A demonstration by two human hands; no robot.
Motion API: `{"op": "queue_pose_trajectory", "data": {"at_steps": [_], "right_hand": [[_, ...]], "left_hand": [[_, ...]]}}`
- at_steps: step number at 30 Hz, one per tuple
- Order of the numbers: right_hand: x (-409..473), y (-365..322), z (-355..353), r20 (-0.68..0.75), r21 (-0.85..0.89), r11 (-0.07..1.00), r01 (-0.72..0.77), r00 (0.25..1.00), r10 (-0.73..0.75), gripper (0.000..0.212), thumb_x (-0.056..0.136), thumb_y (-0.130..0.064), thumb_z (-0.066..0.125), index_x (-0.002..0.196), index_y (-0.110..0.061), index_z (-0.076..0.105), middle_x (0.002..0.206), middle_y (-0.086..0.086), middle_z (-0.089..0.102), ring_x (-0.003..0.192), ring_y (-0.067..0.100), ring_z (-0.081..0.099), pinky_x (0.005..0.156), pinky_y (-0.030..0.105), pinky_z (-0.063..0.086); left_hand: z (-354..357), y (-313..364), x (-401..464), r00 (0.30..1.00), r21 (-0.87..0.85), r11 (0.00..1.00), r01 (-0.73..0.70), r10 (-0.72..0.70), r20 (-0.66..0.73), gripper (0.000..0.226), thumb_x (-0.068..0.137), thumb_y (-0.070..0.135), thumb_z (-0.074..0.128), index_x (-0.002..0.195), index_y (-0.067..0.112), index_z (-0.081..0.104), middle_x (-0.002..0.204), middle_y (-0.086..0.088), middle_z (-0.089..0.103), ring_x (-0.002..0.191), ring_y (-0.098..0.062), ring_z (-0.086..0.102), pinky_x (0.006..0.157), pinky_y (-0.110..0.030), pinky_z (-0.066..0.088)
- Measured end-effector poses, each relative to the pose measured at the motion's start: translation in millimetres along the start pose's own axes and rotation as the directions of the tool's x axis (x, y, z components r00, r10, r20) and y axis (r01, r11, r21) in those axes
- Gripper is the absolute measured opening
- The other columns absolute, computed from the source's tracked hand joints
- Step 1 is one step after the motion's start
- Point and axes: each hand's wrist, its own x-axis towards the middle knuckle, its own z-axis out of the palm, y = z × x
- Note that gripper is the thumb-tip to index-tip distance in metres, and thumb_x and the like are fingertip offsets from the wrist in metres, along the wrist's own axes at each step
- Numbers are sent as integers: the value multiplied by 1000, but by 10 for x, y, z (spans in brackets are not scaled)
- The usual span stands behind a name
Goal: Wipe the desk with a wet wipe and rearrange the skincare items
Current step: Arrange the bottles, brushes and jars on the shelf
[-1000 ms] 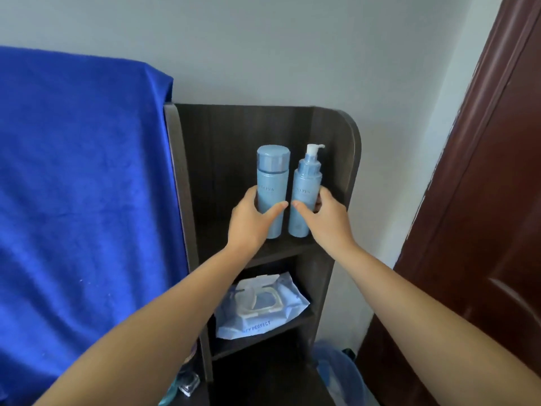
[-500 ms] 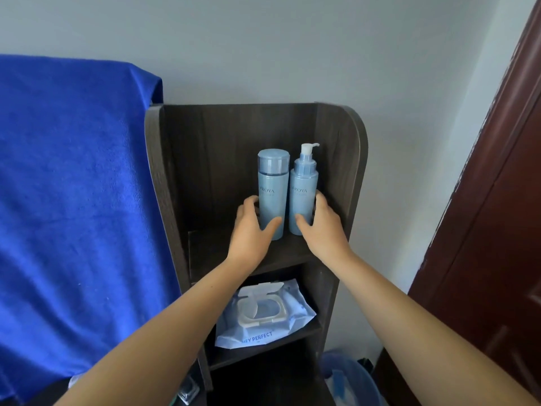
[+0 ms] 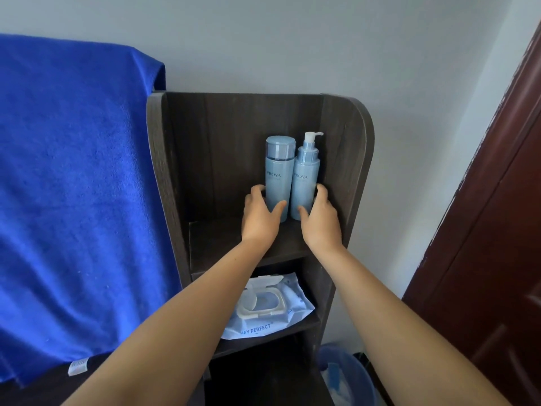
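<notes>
Two light blue skincare bottles stand upright side by side on the top shelf (image 3: 222,238) of a dark wooden rack, against its right wall. My left hand (image 3: 260,218) grips the lower part of the capped bottle (image 3: 278,171), thumb in front and fingers behind. My right hand (image 3: 320,221) grips the base of the pump bottle (image 3: 306,174) the same way. A pack of wet wipes (image 3: 269,309) with its white lid flipped open lies on the shelf below.
A blue towel (image 3: 73,186) hangs over something to the left of the rack. A dark red door (image 3: 497,230) stands at the right. A blue bin (image 3: 345,373) sits on the floor beside the rack. The left half of the top shelf is bare.
Both hands have pushed the two bottles further back and to the right on the top shelf, close to the right wall. The camera has shifted, so the rack sits more centrally.
</notes>
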Motion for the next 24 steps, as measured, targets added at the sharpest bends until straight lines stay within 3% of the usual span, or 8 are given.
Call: {"op": "queue_pose_trajectory", "data": {"at_steps": [3,6,9,11,13,16,20,24], "right_hand": [[-121,55,-27,18,71,997,3,1000,-5,63,91,-16,56,143,-12,22,138,16,47,124,29,49,97,36,42],[-435,115,-83,-87,120,975,188,980,-178,52,91,-13,54,139,-10,34,135,12,46,125,22,45,99,24,35],[-887,181,0,-224,97,891,443,882,-414,29,88,-8,51,117,-6,55,108,2,57,103,16,52,90,27,43],[-1254,196,209,-161,148,855,498,865,-476,23,88,-9,46,107,-8,57,98,-5,53,92,11,52,83,22,43],[-1639,182,507,-36,215,843,493,867,-498,18,89,-11,44,103,-11,56,93,-1,57,89,11,52,80,19,43],[-2214,154,1009,214,278,868,411,854,-473,18,90,-14,43,97,-12,60,89,2,60,85,10,54,75,16,43],[-2794,60,1642,600,162,967,196,759,-254,23,90,-28,43,96,-15,61,94,-2,62,81,12,60,70,28,48],[-3056,-190,2230,773,-124,980,154,634,-2,26,93,-34,48,108,-14,56,108,3,64,98,25,62,76,34,47]], "left_hand": [[-76,0,-99,1000,-5,1000,-11,11,27,63,86,26,63,137,15,29,135,-9,40,120,-20,43,94,-29,39],[-327,-37,-463,982,-15,982,-187,187,28,54,85,23,64,132,17,38,119,-3,49,108,-9,48,88,-19,43],[-752,-289,-1029,938,13,939,-342,341,56,32,86,22,58,116,24,49,95,6,53,85,-6,52,73,-18,46],[-1074,-635,-1413,932,58,933,-355,348,101,20,87,28,51,106,30,50,84,10,53,71,-8,51,64,-21,46],[-1389,-1108,-1735,966,143,958,-247,232,113,13,86,33,47,98,36,50,80,10,55,64,-10,51,65,-29,47],[-1853,-1825,-2009,995,251,963,97,-96,-17,8,84,30,54,90,35,54,80,5,62,64,-12,53,71,-41,49],[-2290,-2548,-2124,912,345,845,409,-396,-110,5,87,21,57,88,25,55,82,0,60,72,-18,56,70,-34,46],[-2237,-3075,-2186,804,498,693,521,-595,-13,25,88,34,54,103,15,49,99,-3,57,98,-26,56,76,-36,44]]}}
